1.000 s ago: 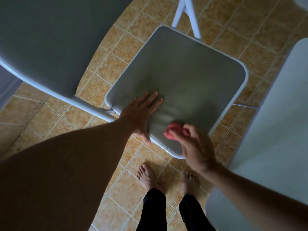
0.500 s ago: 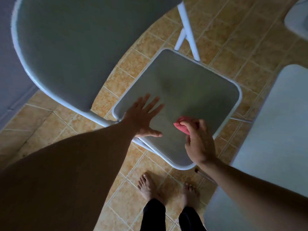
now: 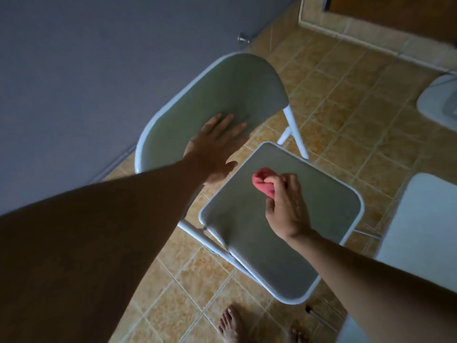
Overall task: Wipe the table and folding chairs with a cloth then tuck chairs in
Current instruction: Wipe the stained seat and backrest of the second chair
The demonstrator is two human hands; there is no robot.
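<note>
A left hand (image 3: 214,144) lies flat against a grey folding chair's backrest (image 3: 212,100); the right hand (image 3: 284,206) holds a bunched pink cloth (image 3: 263,183) over the seat (image 3: 259,243).

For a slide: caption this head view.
Left hand flat against chair backrest; right hand holds pink cloth over seat.

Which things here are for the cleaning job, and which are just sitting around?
For the job: folding chair, red cloth in the right hand, left hand on the backrest, table.
Just around: metal doorstop, wooden door.
</note>
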